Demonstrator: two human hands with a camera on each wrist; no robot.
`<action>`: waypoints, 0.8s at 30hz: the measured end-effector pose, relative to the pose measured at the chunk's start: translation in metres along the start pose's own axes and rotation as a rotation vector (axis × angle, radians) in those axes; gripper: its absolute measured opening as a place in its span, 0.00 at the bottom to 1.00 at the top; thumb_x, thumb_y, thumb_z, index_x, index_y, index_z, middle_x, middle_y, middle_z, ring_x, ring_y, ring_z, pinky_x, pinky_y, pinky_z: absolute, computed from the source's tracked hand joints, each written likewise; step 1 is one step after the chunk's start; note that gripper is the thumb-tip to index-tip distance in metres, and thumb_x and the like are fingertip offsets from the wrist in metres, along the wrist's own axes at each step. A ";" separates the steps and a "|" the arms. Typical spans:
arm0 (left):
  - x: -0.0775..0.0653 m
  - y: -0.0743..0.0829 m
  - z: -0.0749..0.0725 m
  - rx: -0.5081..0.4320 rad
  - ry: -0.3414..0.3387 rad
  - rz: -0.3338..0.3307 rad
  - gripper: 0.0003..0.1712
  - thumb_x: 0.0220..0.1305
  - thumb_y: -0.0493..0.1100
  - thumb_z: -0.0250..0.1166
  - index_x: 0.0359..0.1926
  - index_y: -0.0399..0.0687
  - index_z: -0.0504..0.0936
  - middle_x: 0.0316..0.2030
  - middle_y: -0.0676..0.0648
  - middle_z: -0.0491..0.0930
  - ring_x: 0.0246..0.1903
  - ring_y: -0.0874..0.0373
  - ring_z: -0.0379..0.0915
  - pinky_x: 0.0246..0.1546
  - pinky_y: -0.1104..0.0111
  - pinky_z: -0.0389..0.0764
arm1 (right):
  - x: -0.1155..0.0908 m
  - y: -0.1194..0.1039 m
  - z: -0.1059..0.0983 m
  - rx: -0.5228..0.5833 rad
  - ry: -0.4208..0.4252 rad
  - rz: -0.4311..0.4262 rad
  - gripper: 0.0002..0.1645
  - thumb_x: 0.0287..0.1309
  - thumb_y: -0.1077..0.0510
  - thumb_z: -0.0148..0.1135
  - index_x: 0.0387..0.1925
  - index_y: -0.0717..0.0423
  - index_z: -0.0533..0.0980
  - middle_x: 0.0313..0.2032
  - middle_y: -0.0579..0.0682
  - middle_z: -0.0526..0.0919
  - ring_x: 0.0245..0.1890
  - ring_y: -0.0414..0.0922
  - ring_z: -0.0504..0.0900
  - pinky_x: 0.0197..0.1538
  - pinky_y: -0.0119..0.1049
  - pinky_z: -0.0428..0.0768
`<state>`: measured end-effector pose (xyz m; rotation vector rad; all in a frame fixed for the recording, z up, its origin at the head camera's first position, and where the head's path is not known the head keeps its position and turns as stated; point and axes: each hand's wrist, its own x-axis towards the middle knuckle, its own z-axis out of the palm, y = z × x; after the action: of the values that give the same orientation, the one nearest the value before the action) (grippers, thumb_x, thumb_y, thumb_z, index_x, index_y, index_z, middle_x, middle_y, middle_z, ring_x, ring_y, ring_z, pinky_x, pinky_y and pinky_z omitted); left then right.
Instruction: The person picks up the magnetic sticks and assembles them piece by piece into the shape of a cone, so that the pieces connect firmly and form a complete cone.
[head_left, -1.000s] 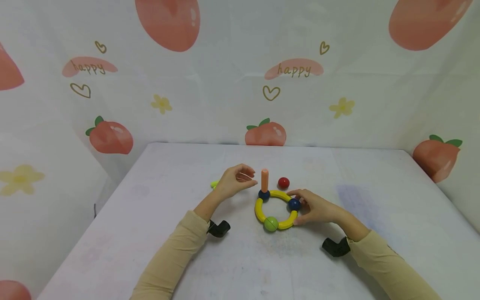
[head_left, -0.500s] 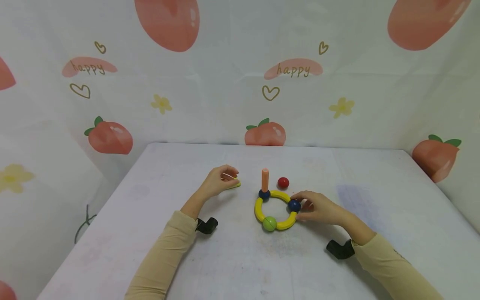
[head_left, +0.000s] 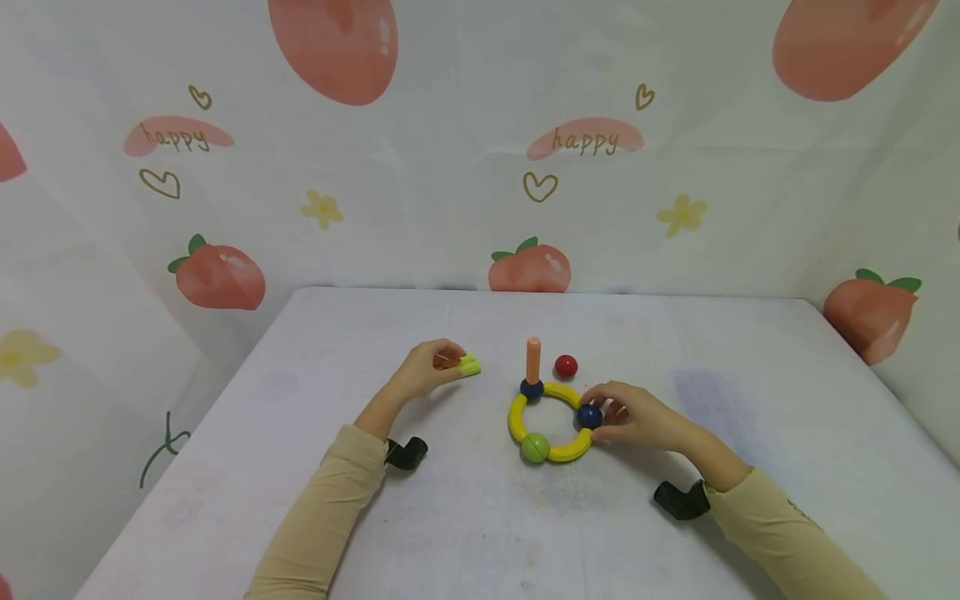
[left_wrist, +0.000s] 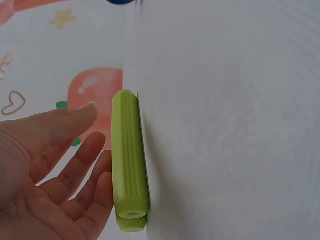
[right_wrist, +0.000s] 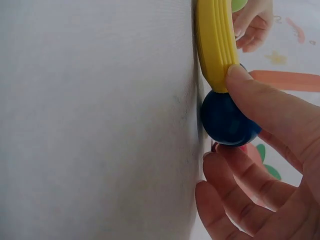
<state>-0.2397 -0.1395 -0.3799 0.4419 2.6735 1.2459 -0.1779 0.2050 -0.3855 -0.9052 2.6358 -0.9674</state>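
Observation:
A ring of curved yellow rods (head_left: 517, 418) and balls lies mid-table in the head view. My right hand (head_left: 637, 415) holds it at the dark blue ball (head_left: 590, 417), thumb on the adjoining yellow rod (right_wrist: 217, 45) and fingertips close under the ball. A light green ball (head_left: 536, 448) forms the ring's near side. From another blue ball (head_left: 532, 388) at the back, an orange rod (head_left: 533, 360) stands upright. My left hand (head_left: 429, 367) is beside two light green ribbed sticks (left_wrist: 129, 155), its fingertips right at their side and its thumb apart from them.
A loose red ball (head_left: 566, 366) sits just behind the ring. Black angled wrist pieces (head_left: 407, 454) stick out from both cuffs close over the white table (head_left: 480, 533). A patterned cloth wall (head_left: 435, 167) rises behind the table's back edge.
My left hand has moved left, away from the orange rod to the green sticks, which now show past its fingers. The ring has turned slightly under my right hand.

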 end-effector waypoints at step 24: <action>-0.004 0.001 0.001 0.114 -0.058 -0.030 0.19 0.52 0.32 0.68 0.46 0.35 0.77 0.42 0.37 0.81 0.41 0.50 0.77 0.45 0.63 0.78 | 0.002 -0.007 0.011 -0.022 0.038 0.034 0.24 0.46 0.50 0.71 0.40 0.56 0.71 0.33 0.49 0.73 0.30 0.39 0.71 0.34 0.28 0.74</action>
<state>-0.2354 -0.1393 -0.3794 0.4443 2.7002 1.0600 -0.1723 0.1943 -0.3893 -0.8523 2.6893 -0.9579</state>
